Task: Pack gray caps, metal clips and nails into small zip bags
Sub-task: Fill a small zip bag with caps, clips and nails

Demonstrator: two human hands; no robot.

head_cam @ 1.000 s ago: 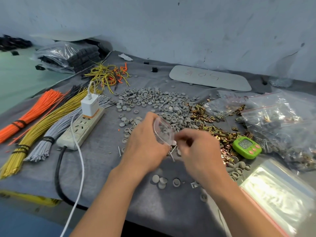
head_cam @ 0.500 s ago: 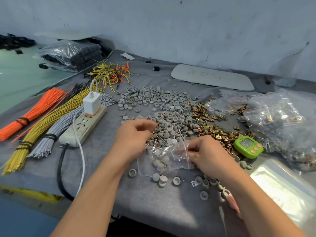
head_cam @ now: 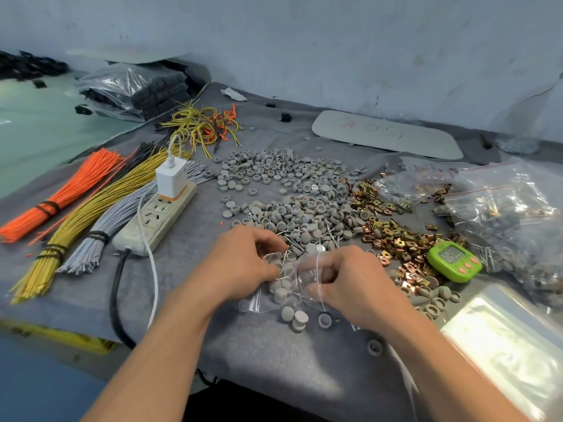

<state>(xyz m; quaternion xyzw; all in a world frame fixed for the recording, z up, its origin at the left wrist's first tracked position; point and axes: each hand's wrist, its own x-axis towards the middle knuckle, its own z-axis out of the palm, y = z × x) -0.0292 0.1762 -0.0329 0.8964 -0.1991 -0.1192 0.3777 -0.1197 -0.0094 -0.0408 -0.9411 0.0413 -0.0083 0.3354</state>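
Pinches zip bag [head_cam: 286,292] mouth with right hand [head_cam: 347,278], beside gray caps [head_cam: 304,214] for short scoops — curls left hand [head_cam: 240,263] there, hold unclear.

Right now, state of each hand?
Left hand: closed, pinching the small zip bag.
Right hand: closed, gripping the same bag.

Small round gray plastic caps [head_cam: 289,190]: loose heap, mid-cloth, some hollow side up. Square gold-and-copper metal clips [head_cam: 393,233]: loose spread touching the heap's right edge. Thin steel nails [head_cam: 329,236]: scattered among the nearest caps. Small clear plastic zip bag [head_cam: 292,284]: caps inside, pinched between left hand [head_cam: 240,263] and right hand [head_cam: 350,281].
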